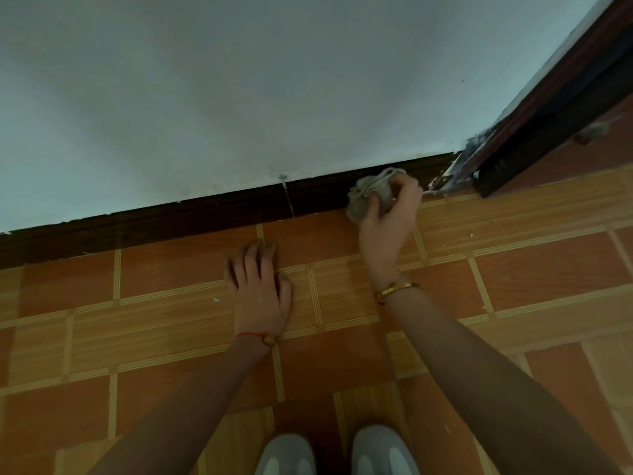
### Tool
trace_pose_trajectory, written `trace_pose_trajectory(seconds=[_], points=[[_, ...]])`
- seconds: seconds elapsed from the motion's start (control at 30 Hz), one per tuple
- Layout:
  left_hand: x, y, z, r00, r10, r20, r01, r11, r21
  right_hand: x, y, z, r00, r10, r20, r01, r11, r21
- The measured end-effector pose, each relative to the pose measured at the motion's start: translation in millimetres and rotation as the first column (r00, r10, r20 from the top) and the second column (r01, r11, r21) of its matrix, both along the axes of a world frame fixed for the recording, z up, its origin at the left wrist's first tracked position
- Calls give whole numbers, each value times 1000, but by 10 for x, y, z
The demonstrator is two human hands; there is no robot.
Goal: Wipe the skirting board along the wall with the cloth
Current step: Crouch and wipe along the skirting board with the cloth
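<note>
A dark brown skirting board (205,216) runs along the foot of the pale wall, rising from the left edge to the door frame at the right. My right hand (388,228) grips a crumpled grey cloth (368,192) and presses it against the board near its right end. My left hand (258,286) lies flat on the floor tiles, fingers spread, a little short of the board and holding nothing. A thin vertical joint (287,200) splits the board left of the cloth.
A dark door frame (548,108) slants up at the right, with paint flecks at its base. The floor (154,269) is orange and tan tile. My two grey shoes (337,454) show at the bottom edge. The pale wall (239,97) fills the upper half.
</note>
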State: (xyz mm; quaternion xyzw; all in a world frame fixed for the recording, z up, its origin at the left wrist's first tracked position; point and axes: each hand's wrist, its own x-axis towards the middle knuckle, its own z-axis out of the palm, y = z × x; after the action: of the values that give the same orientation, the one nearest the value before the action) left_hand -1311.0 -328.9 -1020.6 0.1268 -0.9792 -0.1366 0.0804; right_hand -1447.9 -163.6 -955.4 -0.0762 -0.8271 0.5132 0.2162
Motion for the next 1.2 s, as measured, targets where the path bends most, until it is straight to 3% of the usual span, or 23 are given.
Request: trace_pose_trajectory(seconds=[0.1, 0.3, 0.4, 0.5, 0.63, 0.73, 0.83, 0.93, 1.1, 1.2], points=[[7, -3, -4, 1000, -1, -9, 1, 1000, 1, -45, 63, 11, 1000, -15, 5, 15, 1000, 2], [10, -1, -1, 1000, -2, -24, 2, 1000, -2, -327, 614, 6, 975, -221, -6, 221, 971, 95], [11, 1, -1, 1000, 4, -9, -4, 1000, 2, -295, 592, -50, 988, -154, 14, 149, 972, 183], [10, 3, 2, 1000, 1, -14, -1, 1000, -5, -141, 429, -157, 991, -7, 134, -24, 974, 226], [10, -16, -10, 1000, -1, 1, 1, 1000, -3, -39, 407, -260, 974, 134, 182, -195, 906, 376], [16, -17, -17, 1000, -6, 0, 6, 1000, 10, -100, 629, -269, 976, 82, 202, -174, 851, 495], [9, -9, -8, 1000, -5, -22, 5, 1000, 3, -244, 966, -265, 963, -82, 258, -69, 848, 525], [13, -9, -19, 1000, -6, -21, 6, 1000, -5, -315, 1096, -272, 940, -143, 311, -59, 828, 557], [3, 0, -12, 1000, -5, -11, 5, 1000, -11, -99, 732, -327, 951, 0, 309, -161, 853, 496], [-3, 11, 7, 1000, -7, 16, 7, 1000, -19, 41, 482, -345, 948, 159, 277, -287, 803, 522]])
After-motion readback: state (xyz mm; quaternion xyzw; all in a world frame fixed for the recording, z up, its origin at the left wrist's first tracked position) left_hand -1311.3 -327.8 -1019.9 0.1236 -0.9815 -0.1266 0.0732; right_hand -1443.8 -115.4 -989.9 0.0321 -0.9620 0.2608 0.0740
